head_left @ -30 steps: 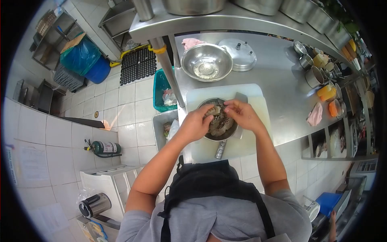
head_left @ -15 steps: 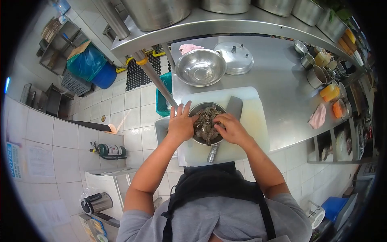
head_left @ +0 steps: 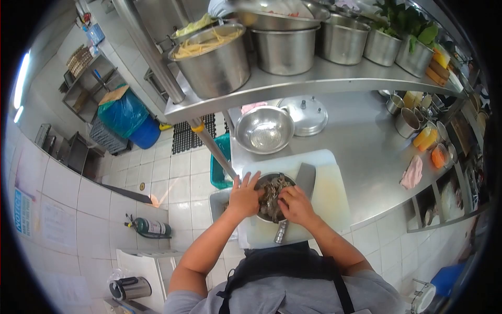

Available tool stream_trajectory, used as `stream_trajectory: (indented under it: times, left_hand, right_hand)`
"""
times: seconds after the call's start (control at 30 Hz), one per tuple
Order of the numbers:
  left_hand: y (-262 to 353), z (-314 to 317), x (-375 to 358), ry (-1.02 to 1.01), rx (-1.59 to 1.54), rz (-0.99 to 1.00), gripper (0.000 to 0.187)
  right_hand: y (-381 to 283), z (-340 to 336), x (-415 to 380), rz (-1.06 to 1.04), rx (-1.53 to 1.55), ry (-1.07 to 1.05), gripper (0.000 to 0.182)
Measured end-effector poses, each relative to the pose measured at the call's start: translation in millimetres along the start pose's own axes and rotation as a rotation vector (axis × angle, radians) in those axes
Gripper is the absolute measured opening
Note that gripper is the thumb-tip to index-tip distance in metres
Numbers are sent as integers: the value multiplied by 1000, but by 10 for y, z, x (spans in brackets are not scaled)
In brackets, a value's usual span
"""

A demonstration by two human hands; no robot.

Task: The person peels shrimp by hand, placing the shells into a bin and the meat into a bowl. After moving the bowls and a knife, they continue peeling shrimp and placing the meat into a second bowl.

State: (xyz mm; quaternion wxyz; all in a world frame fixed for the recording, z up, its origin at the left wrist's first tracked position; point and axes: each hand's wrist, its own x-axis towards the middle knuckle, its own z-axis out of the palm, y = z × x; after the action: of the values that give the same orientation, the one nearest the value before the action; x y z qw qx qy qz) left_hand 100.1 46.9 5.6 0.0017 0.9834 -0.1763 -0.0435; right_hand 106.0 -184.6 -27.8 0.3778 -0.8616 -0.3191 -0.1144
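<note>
A metal bowl [head_left: 260, 215] full of greyish shrimp [head_left: 272, 198] sits on the white cutting board [head_left: 329, 209]. My left hand [head_left: 244, 197] lies at the bowl's left side, fingers spread, its thumb reaching over the shrimp. At the right side, my right hand [head_left: 296, 204] has its fingers bent together on the shrimp; what they pinch, if anything, is hidden. A cleaver [head_left: 306, 179] lies on the board, partly under the bowl, its handle toward my body.
Behind the board are a metal colander [head_left: 264, 130] and a round lid [head_left: 308, 118]. Pots [head_left: 217, 65] line the raised shelf [head_left: 314, 78]. A pink cloth [head_left: 412, 172] and small containers [head_left: 407, 123] are at the right. A green bin [head_left: 220, 157] stands left of the table.
The view has tilted upward, showing more of the shelf and the pots' contents. Both hands remain at the bowl, and the right fingers have shifted slightly over the shrimp.
</note>
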Motion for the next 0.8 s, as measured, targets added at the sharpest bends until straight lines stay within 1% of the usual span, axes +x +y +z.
stream_trajectory:
  times: [0.03, 0.1, 0.13, 0.17, 0.23, 0.27, 0.4, 0.47, 0.6, 0.67, 0.7, 0.77, 0.8]
  left_hand:
    - [-5, -1, 20, 16, 10, 6, 53]
    - [13, 9, 36, -90, 11, -17, 49]
    - [27, 6, 37, -77, 12, -2, 44]
    - [50, 14, 45, -68, 20, 5, 44]
    - [86, 15, 67, -102, 93, 0, 38]
    - [81, 11, 62, -58, 78, 27, 33]
    - [87, 13, 88, -61, 89, 27, 33]
    - [84, -46, 83, -31, 43, 20, 38]
    - [94, -262, 8, -4, -1, 72, 38]
    - [96, -369, -16, -65, -36, 42, 30]
    - [92, -399, -21, -57, -35, 53, 30]
    - [62, -431, -48, -79, -188, -21, 29]
    - [23, -460, -45, -71, -254, 12, 30]
  right_hand:
    - [-3, 2, 9, -9, -9, 15, 13]
    - [-12, 15, -13, -26, -3, 29, 11]
    - [-9, 28, -15, -25, -11, 39, 11]
    - [-13, 37, -23, -28, -16, 51, 11]
    - [-26, 45, -22, -9, -31, 51, 11]
    - [-13, 72, -28, -17, -68, 65, 11]
    - [-43, 78, -35, 21, -50, 79, 12]
    - [-36, 75, -28, 18, -60, 68, 12]
    - [-53, 96, -51, 51, -67, 75, 12]
    - [-62, 72, -37, 20, -52, 70, 12]
    - [-48, 70, -30, 23, -63, 77, 12]
    - [-20, 100, -26, -15, -65, 15, 12]
    - [-56, 69, -14, 8, -48, -5, 14]
